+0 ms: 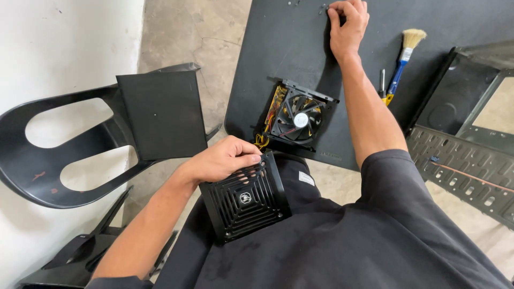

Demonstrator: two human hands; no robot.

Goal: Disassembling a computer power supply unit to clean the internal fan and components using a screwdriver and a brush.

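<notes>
My left hand (224, 159) grips the top edge of a black vented cover with a square grille (247, 199), which rests on my lap. My right hand (347, 25) reaches to the far side of a black table (278, 48), fingertips pinched on something small among tiny screws (323, 7); what it holds is hidden. Between the hands, at the table's near edge, sits an opened power supply body (296, 119) with a black fan and yellow wires showing.
A blue-handled brush (402, 56) and a screwdriver (382, 81) lie on the table's right part. A computer case frame (466, 155) stands at the right. A black plastic chair (80, 144) with a flat black panel (160, 112) on it is at the left.
</notes>
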